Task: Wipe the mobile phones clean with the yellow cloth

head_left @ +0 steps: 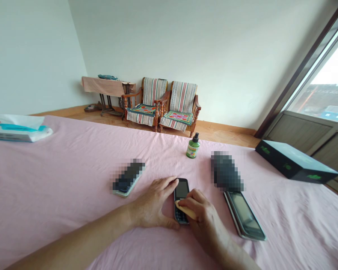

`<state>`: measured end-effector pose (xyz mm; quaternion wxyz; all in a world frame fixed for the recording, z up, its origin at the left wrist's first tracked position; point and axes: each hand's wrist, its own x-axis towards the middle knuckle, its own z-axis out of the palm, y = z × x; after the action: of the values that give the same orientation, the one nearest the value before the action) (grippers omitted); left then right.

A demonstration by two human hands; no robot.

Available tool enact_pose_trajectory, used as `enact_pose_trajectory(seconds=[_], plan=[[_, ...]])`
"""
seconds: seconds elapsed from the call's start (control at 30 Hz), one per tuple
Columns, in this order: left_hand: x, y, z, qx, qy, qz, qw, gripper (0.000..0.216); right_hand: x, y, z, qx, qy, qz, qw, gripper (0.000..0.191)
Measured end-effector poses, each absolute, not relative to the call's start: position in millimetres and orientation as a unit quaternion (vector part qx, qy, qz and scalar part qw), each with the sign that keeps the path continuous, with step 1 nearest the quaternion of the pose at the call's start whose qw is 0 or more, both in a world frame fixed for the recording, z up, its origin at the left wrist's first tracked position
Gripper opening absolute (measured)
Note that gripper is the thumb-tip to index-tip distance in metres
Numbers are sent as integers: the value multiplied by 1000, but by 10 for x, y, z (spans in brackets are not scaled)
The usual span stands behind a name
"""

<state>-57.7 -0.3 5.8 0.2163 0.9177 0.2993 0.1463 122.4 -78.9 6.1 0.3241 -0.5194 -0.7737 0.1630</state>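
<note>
A small black keypad phone (181,192) lies flat on the pink cloth. My left hand (153,204) rests beside it, thumb and fingers bracketing its left edge to steady it. My right hand (204,217) is closed on a small tan pad or cloth (185,210) and presses it onto the phone's keypad. A green bottle with a black cap (193,146) stands upright a little beyond the phone.
Another phone (129,177) lies left, and a large dark phone (244,215) lies right. A black box (295,162) sits at the far right, a tissue pack (18,128) at far left. Two wooden chairs (163,107) stand against the back wall.
</note>
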Motion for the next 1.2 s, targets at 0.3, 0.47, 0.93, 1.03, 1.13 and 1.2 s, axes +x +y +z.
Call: enact_pose_trajectory(seconds=[0.3, 0.47, 0.93, 1.03, 1.13, 1.2], plan=[[-571, -2, 61, 919, 294, 154, 213, 99, 1208, -857, -11, -491, -781, 179, 341, 18], [-565, -8, 36, 909, 317, 157, 220, 103, 1220, -838, -82, -490, -751, 204, 392, 29], [-576, 62, 66, 918, 299, 168, 198, 110, 1209, -658, 35, -471, -786, 185, 355, 30], [-590, 86, 31, 918, 310, 146, 197, 112, 1202, -521, 7, -449, -797, 157, 373, 25], [-599, 95, 12, 918, 316, 134, 199, 112, 1166, -500, -43, -449, -799, 129, 379, 23], [-598, 88, 16, 919, 312, 137, 199, 111, 1142, -574, -65, -453, -807, 101, 365, 22]])
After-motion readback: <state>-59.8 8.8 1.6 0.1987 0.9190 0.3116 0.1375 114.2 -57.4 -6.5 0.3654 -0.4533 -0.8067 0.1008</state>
